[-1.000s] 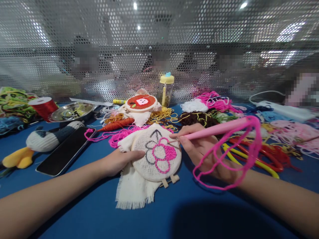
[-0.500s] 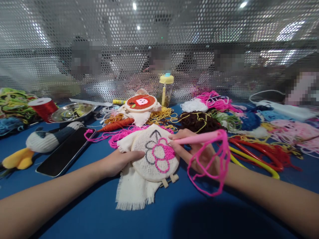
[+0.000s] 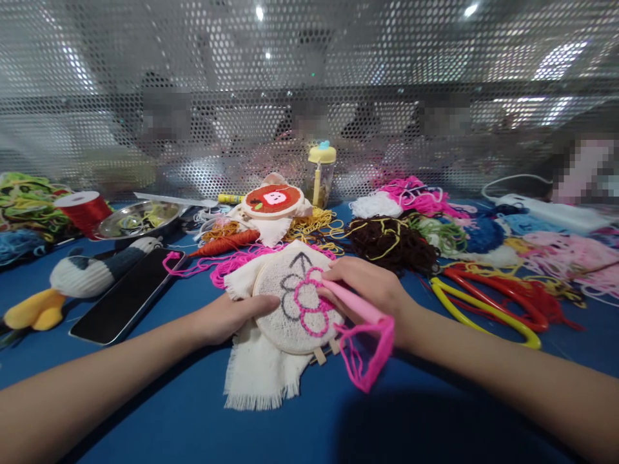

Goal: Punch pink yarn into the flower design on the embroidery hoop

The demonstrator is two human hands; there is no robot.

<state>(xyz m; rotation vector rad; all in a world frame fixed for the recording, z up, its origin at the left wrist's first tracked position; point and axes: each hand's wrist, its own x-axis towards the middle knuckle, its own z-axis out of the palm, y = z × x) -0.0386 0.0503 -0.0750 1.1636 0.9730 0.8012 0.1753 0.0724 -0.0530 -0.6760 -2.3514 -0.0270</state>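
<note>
My left hand (image 3: 236, 316) grips the left side of an embroidery hoop (image 3: 271, 325), thumb on top of the cloth and fingers hidden beneath. White fringed cloth (image 3: 261, 380) is stretched in the hoop and hangs below it. A flower is drawn there in dark lines, partly worked in bright pink loops. My right hand (image 3: 372, 293) is closed round a pink punch needle (image 3: 355, 301), its tip end at the flower's upper right; whether it pierces the cloth I cannot tell. Pink yarn (image 3: 370, 361) trails from the tool's back end.
A phone (image 3: 128, 296) and a knitted bird toy (image 3: 82, 277) lie at left, near a metal dish (image 3: 140, 219) and red spool (image 3: 84, 212). Behind the hoop are a finished red hoop piece (image 3: 273, 200) and a bottle (image 3: 322, 174). Yarn heaps (image 3: 394, 241) and a yellow handle-like loop (image 3: 483, 322) lie right.
My right hand has turned and shifted slightly, so the punch needle now slopes down to the right instead of lying nearly level. The yarn tail swung lower and left. My left hand stays put.
</note>
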